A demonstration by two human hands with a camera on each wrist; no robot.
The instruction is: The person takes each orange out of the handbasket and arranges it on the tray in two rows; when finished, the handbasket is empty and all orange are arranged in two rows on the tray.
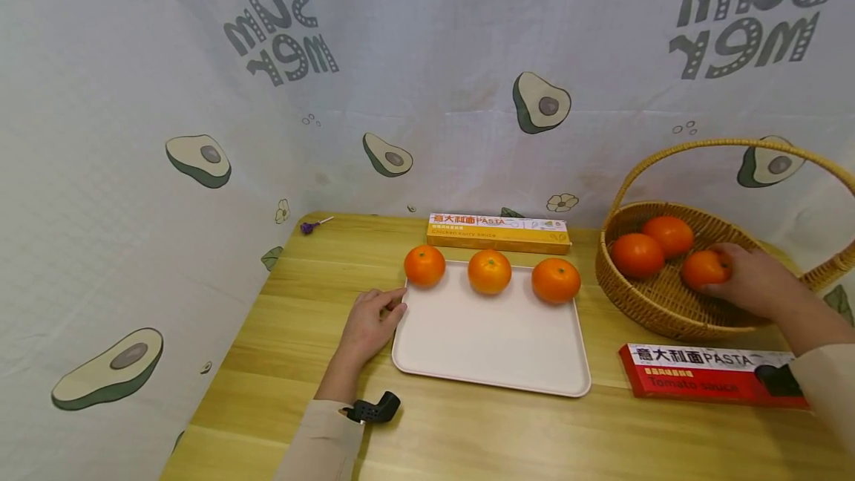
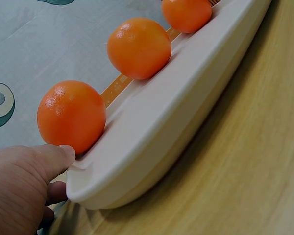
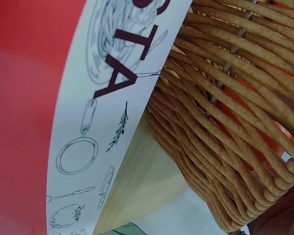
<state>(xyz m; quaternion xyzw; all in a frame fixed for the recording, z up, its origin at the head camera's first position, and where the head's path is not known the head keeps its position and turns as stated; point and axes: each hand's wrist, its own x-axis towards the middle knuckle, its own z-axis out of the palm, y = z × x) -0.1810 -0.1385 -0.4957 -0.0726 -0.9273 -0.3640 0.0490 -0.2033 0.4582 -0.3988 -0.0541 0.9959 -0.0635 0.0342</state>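
Note:
Three oranges, the left one (image 1: pixel 424 266), the middle one (image 1: pixel 490 272) and the right one (image 1: pixel 556 280), sit in a row along the far side of the white tray (image 1: pixel 490 340). My left hand (image 1: pixel 371 324) holds the tray's left rim near the far corner, close beside the left orange (image 2: pixel 72 116). Inside the wicker basket (image 1: pixel 641 310) at the right, my right hand (image 1: pixel 755 280) grips an orange (image 1: pixel 705 270). Two more oranges, a nearer one (image 1: pixel 637 255) and a farther one (image 1: pixel 668 236), lie beside it. In the right wrist view, basket weave (image 3: pixel 225 107) hides most of that hand.
A red pasta box (image 1: pixel 708 384) lies before the basket, partly under my right forearm. A yellow pasta box (image 1: pixel 499 234) lies behind the tray. The basket's tall handle (image 1: pixel 728 143) arches over my right hand. A purple lollipop (image 1: pixel 309 228) lies at the far left.

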